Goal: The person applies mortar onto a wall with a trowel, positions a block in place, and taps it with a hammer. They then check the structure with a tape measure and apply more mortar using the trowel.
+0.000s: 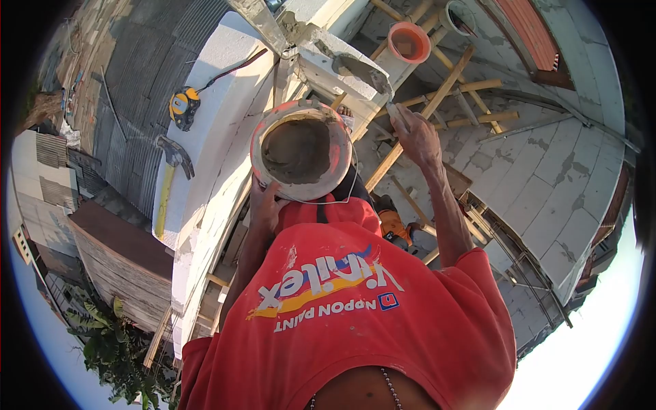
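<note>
My left hand (265,199) grips the near left side of a mortar-smeared bucket (336,174), its fingers against the wall below the rim. Grey wet mortar (297,150) lies inside, and a thin wire handle hangs over the near side. My right hand (417,139) is closed round the handle of a trowel (359,70). The trowel's mortar-coated blade lies over the top of a white block (328,49), beyond the bucket. Some grey mortar is smeared on that block. Whether the blade presses on it I cannot tell.
On the white wall top at left lie a yellow-black tape measure (184,107) and a claw hammer (168,184). An orange bucket (408,42) and wooden poles (444,89) stand right of the wall. Below, a person in orange (394,227) is partly visible. Corrugated roofing (157,75) is at left.
</note>
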Tool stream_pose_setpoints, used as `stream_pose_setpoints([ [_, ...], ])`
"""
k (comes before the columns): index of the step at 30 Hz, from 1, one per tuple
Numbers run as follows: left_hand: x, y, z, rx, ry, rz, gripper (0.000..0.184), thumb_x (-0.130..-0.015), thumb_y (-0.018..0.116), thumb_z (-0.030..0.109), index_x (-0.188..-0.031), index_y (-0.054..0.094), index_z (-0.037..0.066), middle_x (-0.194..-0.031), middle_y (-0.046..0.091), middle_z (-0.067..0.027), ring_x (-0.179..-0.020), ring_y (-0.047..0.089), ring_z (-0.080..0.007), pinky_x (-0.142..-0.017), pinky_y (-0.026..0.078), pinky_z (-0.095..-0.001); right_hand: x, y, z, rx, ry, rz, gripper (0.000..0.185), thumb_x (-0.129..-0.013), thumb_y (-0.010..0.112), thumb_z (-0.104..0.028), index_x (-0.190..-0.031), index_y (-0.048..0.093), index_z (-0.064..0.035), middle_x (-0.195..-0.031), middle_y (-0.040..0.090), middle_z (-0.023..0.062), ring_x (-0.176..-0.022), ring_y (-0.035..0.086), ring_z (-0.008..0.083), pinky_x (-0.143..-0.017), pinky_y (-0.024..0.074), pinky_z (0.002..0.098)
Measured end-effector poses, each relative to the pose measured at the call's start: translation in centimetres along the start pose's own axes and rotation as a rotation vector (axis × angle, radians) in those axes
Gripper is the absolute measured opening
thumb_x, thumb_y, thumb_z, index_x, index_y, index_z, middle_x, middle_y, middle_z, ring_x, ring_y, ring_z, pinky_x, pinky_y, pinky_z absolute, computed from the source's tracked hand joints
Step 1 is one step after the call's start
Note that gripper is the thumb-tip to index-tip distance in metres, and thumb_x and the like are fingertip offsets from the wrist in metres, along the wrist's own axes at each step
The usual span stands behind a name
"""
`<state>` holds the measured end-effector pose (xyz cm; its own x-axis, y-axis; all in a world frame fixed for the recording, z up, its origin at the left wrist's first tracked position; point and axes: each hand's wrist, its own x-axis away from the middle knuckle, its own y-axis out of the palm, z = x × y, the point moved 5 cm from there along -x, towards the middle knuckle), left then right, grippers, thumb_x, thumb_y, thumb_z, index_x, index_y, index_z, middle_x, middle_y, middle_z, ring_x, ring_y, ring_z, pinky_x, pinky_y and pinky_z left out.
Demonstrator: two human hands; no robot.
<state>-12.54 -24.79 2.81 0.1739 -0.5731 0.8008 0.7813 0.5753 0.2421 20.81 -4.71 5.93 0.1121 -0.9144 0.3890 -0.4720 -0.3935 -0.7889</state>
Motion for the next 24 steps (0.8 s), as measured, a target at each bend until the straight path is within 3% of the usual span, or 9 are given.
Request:
stream_pose_setpoints([
  [2,-0.5,-0.3,-0.2,0.003,0.005,-0.018,0.078,-0.089,0.069,0.010,-0.154,0.027,0.014,-0.141,0.048,-0.0140,-0.125,0.057,-0.0312,-0.092,0.060,-0.0541,-0.3,-0.3,0.2,0.059,-0.051,0.074,0.047,-0.100,0.059,-0.037,-0.139,0.061,-0.0104,-0.111,0.071,0.0175,-0.101,0.070,0.0355,-0.089,0.0532,0.0459],
  [15,-0.3,-0.4,0.0,-0.043,-0.029,-0.018,0.078,-0.091,0.067,0.011,-0.155,0.024,0.015,-0.143,0.046,-0.0141,-0.127,0.054,-0.0301,-0.095,0.057,-0.0568,2.1,-0.5,-0.9,0.077,-0.025,0.040,0.047,-0.101,0.058,-0.037,-0.141,0.058,-0.0141,-0.110,0.068,0.0161,-0.101,0.068,0.0368,-0.085,0.0538,0.0482],
  [24,-1.0,1.0,0.8,-0.107,-0.083,-0.008,0.076,-0.088,0.063,0.004,-0.154,0.026,0.010,-0.136,0.049,-0.0146,-0.119,0.060,-0.0271,-0.089,0.062,-0.0496,3.4,1.0,-0.3,0.040,-0.024,0.017,0.046,-0.100,0.061,-0.037,-0.139,0.061,-0.0122,-0.107,0.069,0.0178,-0.099,0.069,0.0356,-0.084,0.0544,0.0464],
])
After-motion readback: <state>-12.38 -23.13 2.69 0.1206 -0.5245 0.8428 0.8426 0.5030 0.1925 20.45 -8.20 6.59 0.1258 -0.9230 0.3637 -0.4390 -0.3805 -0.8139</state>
